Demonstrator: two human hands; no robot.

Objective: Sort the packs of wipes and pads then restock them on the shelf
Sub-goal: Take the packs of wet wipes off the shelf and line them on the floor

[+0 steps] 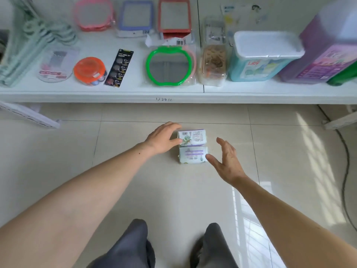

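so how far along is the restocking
Sorted, it seems: two white-and-purple packs lie side by side on the tiled floor. In hand: the left hand touches the far pack, the right hand the near one. Left: neither is on the white shelf yet.

"Liby" stands on the blue tub [257, 62]; "D2411" (handwritten, first character unclear) marks the shelf edge [135, 97].
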